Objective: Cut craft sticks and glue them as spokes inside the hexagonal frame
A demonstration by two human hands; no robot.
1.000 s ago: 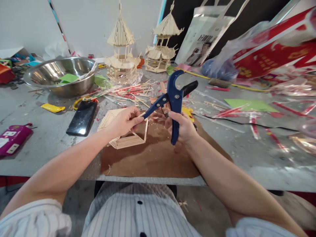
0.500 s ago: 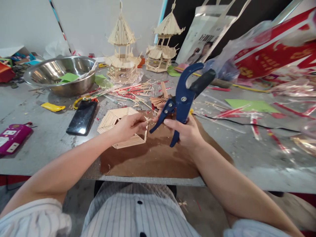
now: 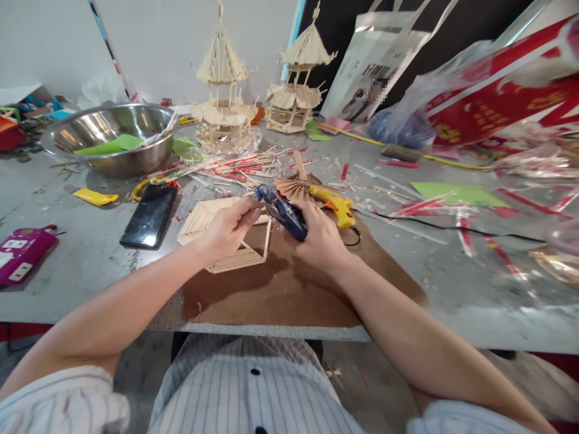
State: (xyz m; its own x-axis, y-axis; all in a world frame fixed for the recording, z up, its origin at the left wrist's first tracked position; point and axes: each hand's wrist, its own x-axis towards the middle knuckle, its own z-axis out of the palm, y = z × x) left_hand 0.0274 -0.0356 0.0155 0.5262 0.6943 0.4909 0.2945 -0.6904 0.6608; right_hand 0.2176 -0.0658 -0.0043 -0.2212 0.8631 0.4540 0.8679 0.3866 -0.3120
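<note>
My right hand (image 3: 319, 238) is closed round a blue cutter (image 3: 283, 211), which now lies low and points left toward my other hand. My left hand (image 3: 228, 226) is pinched on a thin wooden stick whose tip meets the cutter's jaws. Under both hands a flat hexagonal frame of wooden sticks (image 3: 217, 241) rests on a brown mat (image 3: 280, 295). A yellow glue gun (image 3: 332, 205) lies just behind my right hand, next to a small fan of sticks (image 3: 294, 187).
A steel bowl (image 3: 108, 135) with green paper stands at the back left, a black phone (image 3: 149, 217) beside it. Two stick pagodas (image 3: 221, 90) stand at the back. Loose sticks, red wrappers and plastic bags litter the right. A purple pouch (image 3: 22, 253) lies at the left edge.
The blue cutter was held upright with its jaws open; my right hand has tipped it down flat toward the stick in my left hand. The glue gun is now uncovered.
</note>
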